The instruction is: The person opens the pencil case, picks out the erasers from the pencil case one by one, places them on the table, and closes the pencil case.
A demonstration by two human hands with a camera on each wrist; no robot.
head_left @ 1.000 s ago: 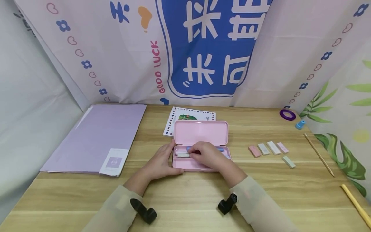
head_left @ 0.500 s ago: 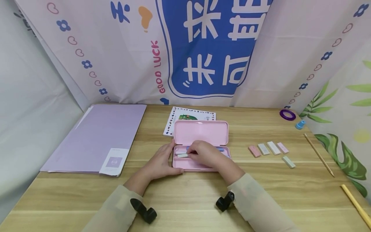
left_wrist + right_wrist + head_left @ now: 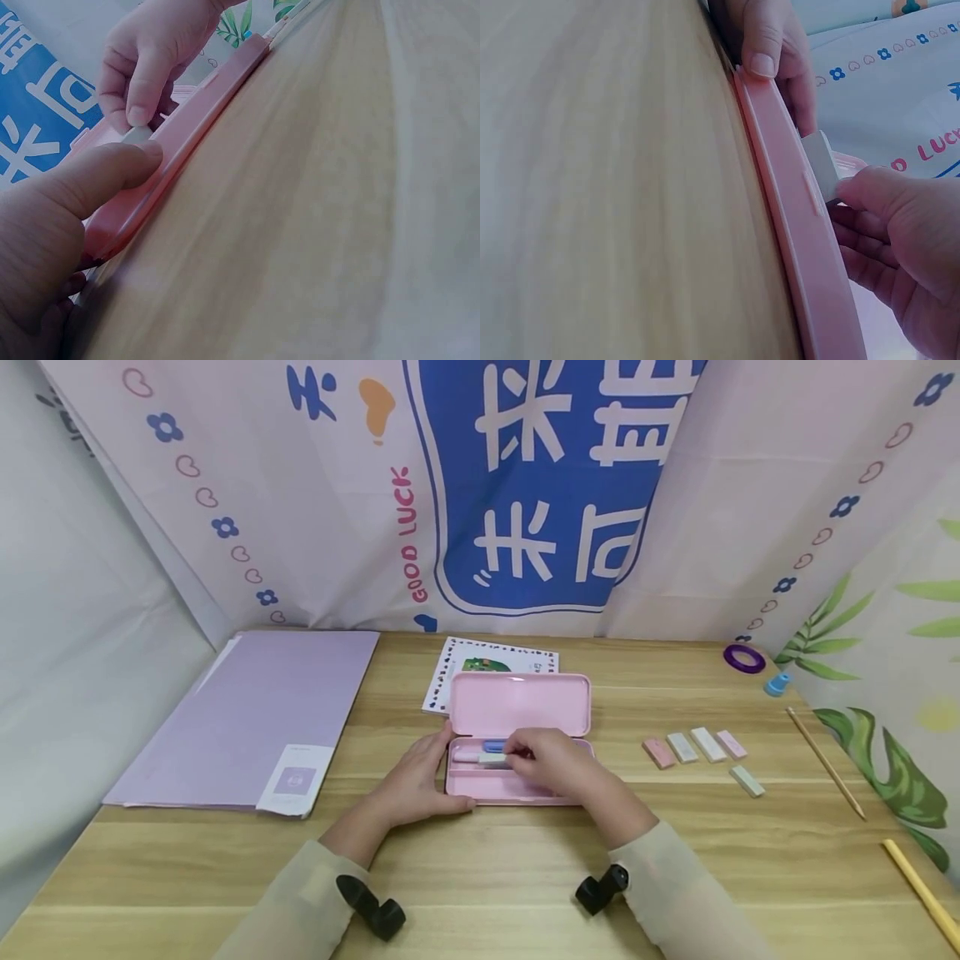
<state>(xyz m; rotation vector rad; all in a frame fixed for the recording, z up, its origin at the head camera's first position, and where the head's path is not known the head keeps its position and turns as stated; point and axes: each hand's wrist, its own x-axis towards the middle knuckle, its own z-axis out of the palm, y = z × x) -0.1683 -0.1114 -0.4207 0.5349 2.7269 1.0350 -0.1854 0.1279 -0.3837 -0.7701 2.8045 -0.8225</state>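
Note:
A pink pencil case (image 3: 521,702) lies open on the table with its lid raised at the back. My left hand (image 3: 412,781) grips its left end, thumb along the front rim (image 3: 195,112) and the other fingers at the side. My right hand (image 3: 551,760) is over the back compartment and pinches a whitish eraser (image 3: 823,166) between thumb and fingers. Just behind the eraser are a blue pen (image 3: 494,746) and a pale pen (image 3: 465,757), both partly covered by the hand. The front compartment (image 3: 491,787) shows its bare pink floor.
Several erasers (image 3: 707,744) lie right of the case. Farther right are a purple ring (image 3: 744,657), a small blue object (image 3: 777,684), a pencil (image 3: 825,762) and a yellow stick (image 3: 922,893). A booklet (image 3: 438,681) sits behind the lid, a lilac folder (image 3: 247,718) at left.
My right hand has shifted a little to the right along the compartment with the eraser, uncovering more of the blue pen's left end. The left hand has stayed in place.

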